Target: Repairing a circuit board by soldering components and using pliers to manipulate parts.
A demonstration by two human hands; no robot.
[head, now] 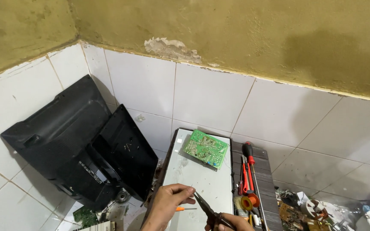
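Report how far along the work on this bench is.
Done: the green circuit board lies bare on the white panel, black back covers leaning aside. In hand: right hand holds pliers to left hand's fingertips. Left: board loose; what's pinched is too small to tell.

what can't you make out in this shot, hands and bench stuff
- Right hand, head view: mostly cut off by the bottom edge, so its grip on the pliers handles is not visible.
- Left hand: the fingers pinch near the plier tips, but whatever is between them is too small to tell.
- Green circuit board: components too small to identify.
- Clutter at bottom right: partly cut off, jumbled, unclear.
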